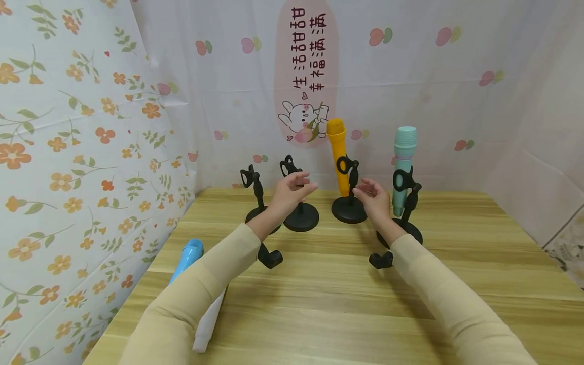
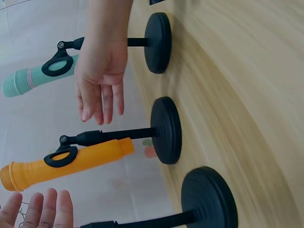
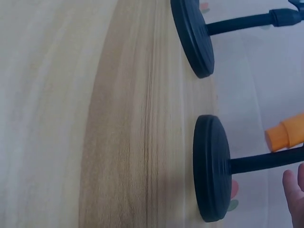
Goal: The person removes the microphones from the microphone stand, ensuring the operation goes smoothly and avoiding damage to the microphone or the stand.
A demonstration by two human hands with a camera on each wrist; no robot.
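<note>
My left hand is beside an empty black microphone stand, thumb and fingers apart with nothing between them. My right hand, fingers loosely bent and holding nothing, is just right of the stand that carries an orange microphone. In the left wrist view the orange microphone sits tilted through the stand's ring clip, and the right hand hangs near it. Farther right, a mint-green microphone rests in another stand's clip.
A second empty stand stands at the far left of the row, partly behind the left forearm. On the wooden table, a blue microphone and a white one lie at left, partly covered by the left sleeve. A printed curtain hangs behind.
</note>
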